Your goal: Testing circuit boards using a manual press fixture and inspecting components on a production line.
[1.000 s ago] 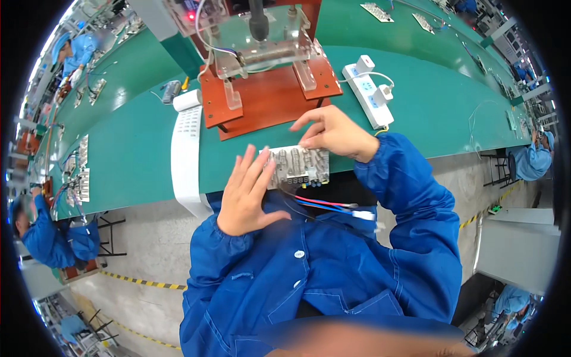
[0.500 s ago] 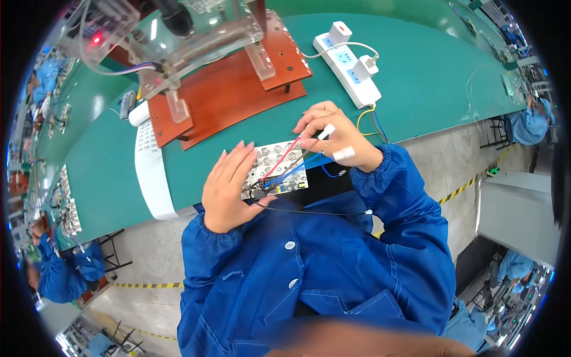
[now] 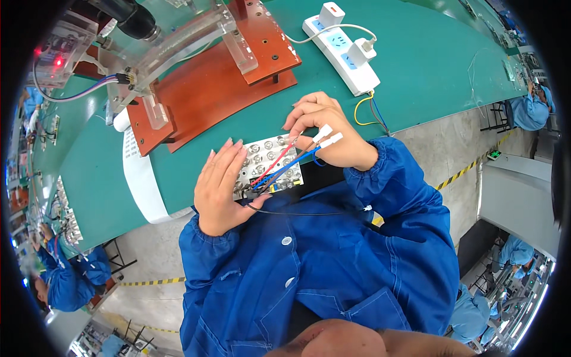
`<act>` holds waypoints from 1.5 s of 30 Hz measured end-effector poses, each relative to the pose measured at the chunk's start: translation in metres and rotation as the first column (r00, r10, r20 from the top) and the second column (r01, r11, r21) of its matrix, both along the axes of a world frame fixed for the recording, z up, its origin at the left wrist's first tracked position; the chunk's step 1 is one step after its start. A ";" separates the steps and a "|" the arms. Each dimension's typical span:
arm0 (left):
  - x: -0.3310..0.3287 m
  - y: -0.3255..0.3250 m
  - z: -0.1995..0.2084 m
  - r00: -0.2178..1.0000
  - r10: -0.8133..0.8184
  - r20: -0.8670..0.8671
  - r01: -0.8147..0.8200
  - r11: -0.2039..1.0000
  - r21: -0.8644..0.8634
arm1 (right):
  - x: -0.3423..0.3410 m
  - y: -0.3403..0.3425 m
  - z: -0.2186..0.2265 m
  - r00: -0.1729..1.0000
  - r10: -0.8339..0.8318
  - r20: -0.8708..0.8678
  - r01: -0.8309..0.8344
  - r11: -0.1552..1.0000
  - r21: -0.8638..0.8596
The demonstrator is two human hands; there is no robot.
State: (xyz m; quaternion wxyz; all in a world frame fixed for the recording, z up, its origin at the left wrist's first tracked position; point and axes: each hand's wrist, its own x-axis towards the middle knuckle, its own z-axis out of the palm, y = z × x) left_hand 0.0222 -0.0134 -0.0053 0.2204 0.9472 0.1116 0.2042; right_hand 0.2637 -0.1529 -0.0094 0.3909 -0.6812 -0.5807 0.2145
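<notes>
Left hand (image 3: pixel 219 189): thumb spread from fingers, laid over the circuit board's (image 3: pixel 265 156) left end. Right hand (image 3: pixel 330 132): half-curled at the far right corner; cannot tell whether its tips pinch the red wire (image 3: pixel 276 160). White plugs (image 3: pixel 331 140) on blue and brown wires lie against it. Board between hands, long axis roughly left-right, at near edge of green table (image 3: pixel 416 77). Red stand (image 3: pixel 220 92) beyond, power strip (image 3: pixel 360 78) far right.

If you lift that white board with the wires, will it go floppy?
The board would probably stay stiff, because it looks flat and its edges look straight. Its wires would likely flop about, since the black wire curves loosely away.
</notes>
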 end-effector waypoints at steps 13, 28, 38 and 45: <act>-0.002 0.000 0.000 1.000 0.002 -0.001 -0.002 1.000 0.002 | -0.004 -0.002 -0.002 0.999 -0.029 0.020 0.029 1.000 0.001; -0.002 0.001 0.003 1.000 0.001 -0.009 -0.002 1.000 -0.028 | -0.018 -0.019 -0.009 0.969 -0.146 0.197 0.109 0.976 0.188; 0.001 0.002 0.007 1.000 -0.014 -0.001 0.014 0.997 -0.072 | -0.038 -0.021 -0.004 0.798 -0.187 0.574 0.106 0.979 0.171; -0.003 -0.006 0.002 0.999 0.021 0.029 -0.021 1.000 -0.014 | -0.023 -0.032 0.014 0.947 0.165 0.277 -0.155 0.986 -0.056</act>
